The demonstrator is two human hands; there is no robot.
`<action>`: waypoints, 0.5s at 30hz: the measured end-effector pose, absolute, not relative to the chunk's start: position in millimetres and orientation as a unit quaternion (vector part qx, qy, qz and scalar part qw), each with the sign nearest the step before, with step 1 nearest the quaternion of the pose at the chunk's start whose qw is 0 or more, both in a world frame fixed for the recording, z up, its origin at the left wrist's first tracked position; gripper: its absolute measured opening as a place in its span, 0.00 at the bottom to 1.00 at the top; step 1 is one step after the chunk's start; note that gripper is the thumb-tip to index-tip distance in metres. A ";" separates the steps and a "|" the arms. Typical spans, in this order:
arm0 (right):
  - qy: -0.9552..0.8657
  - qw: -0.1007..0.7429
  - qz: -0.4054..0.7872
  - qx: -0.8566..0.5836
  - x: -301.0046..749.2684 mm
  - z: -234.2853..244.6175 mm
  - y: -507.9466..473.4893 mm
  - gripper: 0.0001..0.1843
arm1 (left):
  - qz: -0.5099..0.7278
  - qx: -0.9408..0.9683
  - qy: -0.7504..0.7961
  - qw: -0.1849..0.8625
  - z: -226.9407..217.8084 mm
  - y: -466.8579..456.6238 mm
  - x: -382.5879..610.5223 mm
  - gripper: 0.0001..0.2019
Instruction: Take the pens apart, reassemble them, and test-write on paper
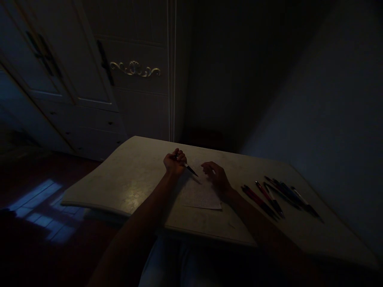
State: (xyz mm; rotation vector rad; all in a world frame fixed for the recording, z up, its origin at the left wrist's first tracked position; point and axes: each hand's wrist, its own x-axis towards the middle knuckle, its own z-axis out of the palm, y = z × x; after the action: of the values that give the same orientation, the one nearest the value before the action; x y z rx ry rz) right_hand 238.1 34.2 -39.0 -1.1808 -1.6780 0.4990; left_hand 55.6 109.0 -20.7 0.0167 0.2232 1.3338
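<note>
My left hand (pixel 175 162) is closed around a pen (pixel 191 170), raised a little over the table. The pen's dark tip slants down to the right, toward my other hand. My right hand (pixel 217 177) hovers or rests at the right side of a sheet of paper (pixel 203 197); its fingers are bent and partly spread, with nothing visible in them. The sheet seems covered in faint writing, too dim to read. Its upper part is partly hidden by my hands and shadow.
The pale table (pixel 119 175) has a wavy front edge. Several pens (pixel 263 203) lie at its right, beside my right forearm. A wardrobe (pixel 140 107) with gold trim stands behind to the left, a wall (pixel 335 119) to the right. Light falls on the floor (pixel 44 211).
</note>
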 end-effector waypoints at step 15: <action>-0.784 0.414 0.130 -0.444 237.7 -42.5 32.6 0.15 | 0.569 0.100 0.105 0.809 -9.5 94.6 73.6 0.08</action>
State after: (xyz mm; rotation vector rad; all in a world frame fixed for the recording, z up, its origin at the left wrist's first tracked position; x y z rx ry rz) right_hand 237.7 32.6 -42.5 -1.1164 -1.9705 0.3262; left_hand 73.6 94.6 -9.5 0.2137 0.2239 1.2174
